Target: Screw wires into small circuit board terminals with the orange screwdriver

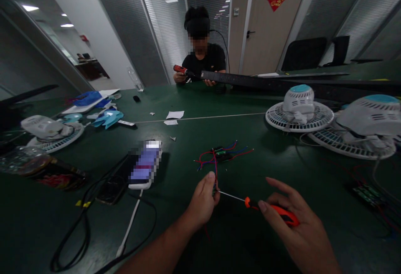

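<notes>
My left hand (200, 203) pinches a small green circuit board (214, 189), mostly hidden behind the fingers, with a red wire rising from it. An orange and black screwdriver (248, 202) lies in my right hand (302, 234), its handle between thumb and fingers. Its thin shaft points left, and the tip meets the board at my left fingertips; the exact contact spot is too small to tell. Just beyond my left hand, several small circuit boards (222, 153) with red and blue wires rest on the green table (188, 140).
Two white fan heads (299, 109) (369, 119) stand at the right, near more wired boards (368, 194). At left are a phone (145, 163), black cables (86, 224), a bottle (46, 169) and another fan head (52, 132). Opposite, a person (205, 59) holds a red power tool (181, 70) against a long black bar (250, 79).
</notes>
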Motion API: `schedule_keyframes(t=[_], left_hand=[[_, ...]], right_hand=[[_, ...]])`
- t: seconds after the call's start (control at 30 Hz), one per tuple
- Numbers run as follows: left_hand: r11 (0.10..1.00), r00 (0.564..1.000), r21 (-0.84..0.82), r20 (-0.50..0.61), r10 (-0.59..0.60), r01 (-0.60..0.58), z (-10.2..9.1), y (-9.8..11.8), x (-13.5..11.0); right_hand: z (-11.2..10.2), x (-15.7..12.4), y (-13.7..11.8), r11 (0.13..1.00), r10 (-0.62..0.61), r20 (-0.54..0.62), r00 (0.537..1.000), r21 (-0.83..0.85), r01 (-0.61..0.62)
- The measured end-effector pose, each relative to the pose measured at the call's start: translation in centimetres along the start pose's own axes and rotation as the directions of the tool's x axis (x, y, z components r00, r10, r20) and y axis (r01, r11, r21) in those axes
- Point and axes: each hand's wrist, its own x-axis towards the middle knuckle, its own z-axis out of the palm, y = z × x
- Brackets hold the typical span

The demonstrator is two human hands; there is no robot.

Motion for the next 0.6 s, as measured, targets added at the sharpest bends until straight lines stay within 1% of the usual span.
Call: schedule_keyframes(t=[0.07,0.13,0.2,0.23,0.27,0.33,0.43,0.6], left_hand=[[1.0,1.0,0.004,-0.005,0.001,-0.001,0.11,0.17,-0.06],[1.0,1.0,0.007,-0.006,-0.002,0.002,0.19,0.33,-0.11],[1.0,1.0,0.017,0.012,-0.005,0.005,0.17,0.39,-0.12],[1.0,1.0,0.021,0.021,-0.007,0.007,0.12,0.37,-0.11],[1.0,1.0,0.024,0.025,-0.008,0.008,0.06,0.33,-0.09],[1.0,1.0,0.025,0.022,-0.011,0.01,-0.06,0.21,-0.07],[1.0,1.0,0.011,-0.001,-0.024,0.024,-0.09,0.12,-0.08],[0.999,0.998,-0.025,-0.043,-0.042,0.041,0.18,0.24,-0.12]], right_hand=[[0.04,-0.19,-0.3,0.999,0.035,0.008,0.999,0.029,-0.036],[0.07,-0.37,-0.57,0.991,0.119,0.031,0.992,0.057,-0.121],[0.05,-0.44,-0.68,0.979,0.197,0.062,0.979,0.046,-0.2],[0.02,-0.42,-0.65,0.976,0.213,0.071,0.974,0.03,-0.216],[-0.02,-0.39,-0.59,0.977,0.211,0.077,0.974,0.014,-0.212],[-0.08,-0.3,-0.41,0.986,0.164,0.087,0.983,0.008,-0.165],[-0.08,-0.25,-0.24,0.994,0.109,0.074,0.991,0.02,-0.111],[0.08,-0.3,-0.35,0.996,0.09,0.035,0.995,0.012,-0.09]])
